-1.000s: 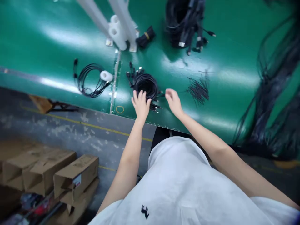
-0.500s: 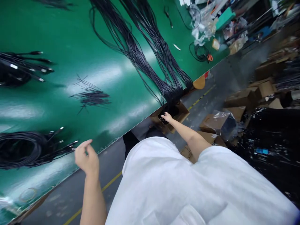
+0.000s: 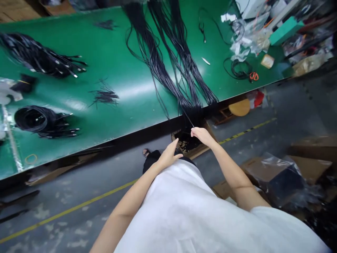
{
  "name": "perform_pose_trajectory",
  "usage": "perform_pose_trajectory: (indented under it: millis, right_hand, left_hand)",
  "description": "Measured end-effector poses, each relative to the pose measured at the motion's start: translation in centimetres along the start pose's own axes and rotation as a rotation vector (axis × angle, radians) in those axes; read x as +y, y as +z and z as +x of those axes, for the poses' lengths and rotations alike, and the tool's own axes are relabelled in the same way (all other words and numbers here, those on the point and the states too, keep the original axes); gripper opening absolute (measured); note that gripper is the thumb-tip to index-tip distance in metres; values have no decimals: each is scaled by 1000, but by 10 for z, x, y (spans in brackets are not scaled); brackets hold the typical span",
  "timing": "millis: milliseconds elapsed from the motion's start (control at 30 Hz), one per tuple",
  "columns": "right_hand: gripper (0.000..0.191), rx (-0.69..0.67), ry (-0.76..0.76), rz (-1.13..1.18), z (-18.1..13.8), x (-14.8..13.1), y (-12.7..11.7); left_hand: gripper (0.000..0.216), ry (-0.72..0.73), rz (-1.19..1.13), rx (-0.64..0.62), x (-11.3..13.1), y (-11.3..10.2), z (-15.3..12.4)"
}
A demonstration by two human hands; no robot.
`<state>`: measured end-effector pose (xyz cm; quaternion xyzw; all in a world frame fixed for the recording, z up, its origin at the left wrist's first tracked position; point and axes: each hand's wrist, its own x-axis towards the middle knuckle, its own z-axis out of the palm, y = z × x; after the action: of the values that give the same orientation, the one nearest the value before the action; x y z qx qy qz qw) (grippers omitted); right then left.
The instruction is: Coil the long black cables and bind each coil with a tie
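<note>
Right hand (image 3: 202, 135) pinching hanging cable ends (image 3: 190, 121) below green table (image 3: 126, 88) edge, left hand (image 3: 170, 155) loose-fingered just beside; cardboard box (image 3: 196, 149) beneath, coiled cable (image 3: 37, 119) and scissors (image 3: 253, 76) well apart.

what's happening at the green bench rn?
A person in a white top stands at the edge of the green table. Both hands are down at the ends of the long black cable bundles that hang over the table edge: the right hand pinches a cable end, the left hand reaches in open beside it. A coiled cable bundle and loose short wires lie untouched on the table.
</note>
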<state>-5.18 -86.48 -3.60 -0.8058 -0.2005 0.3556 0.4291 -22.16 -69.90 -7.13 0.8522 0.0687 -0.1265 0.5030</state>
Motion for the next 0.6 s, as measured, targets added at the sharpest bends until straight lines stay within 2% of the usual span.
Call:
perform_pose_trajectory:
  millis: [100,200,300,367,400,467,533,600]
  right_hand:
    - [44,20,-51,205,-17,-8,-15]
    - [37,213,14,175,-7,10,-33]
    - [32,334,90,20,11,42,-61]
    - [34,334,117,-7,23,56,-69]
    - [32,319,123,-14,32,58,-65]
    - [24,247,129,-16,56,56,-39]
    - [16,147,140,-5,88,46,5]
    - [14,81,161,12,121,33,49]
  left_hand:
    - [83,88,13,9,37,18,38]
    - [66,37,43,-94,46,23,51]
    - [48,-50,33,-165,24,20,22]
    - [43,-193,-36,-106,-1,20,-13]
    - [43,-319,-81,-54,-14,22,-32]
    - [39,-535,-109,53,-36,29,-66]
    - [36,-641,-124,109,-50,38,-91]
    - [35,-681,-188,147,-57,46,-105]
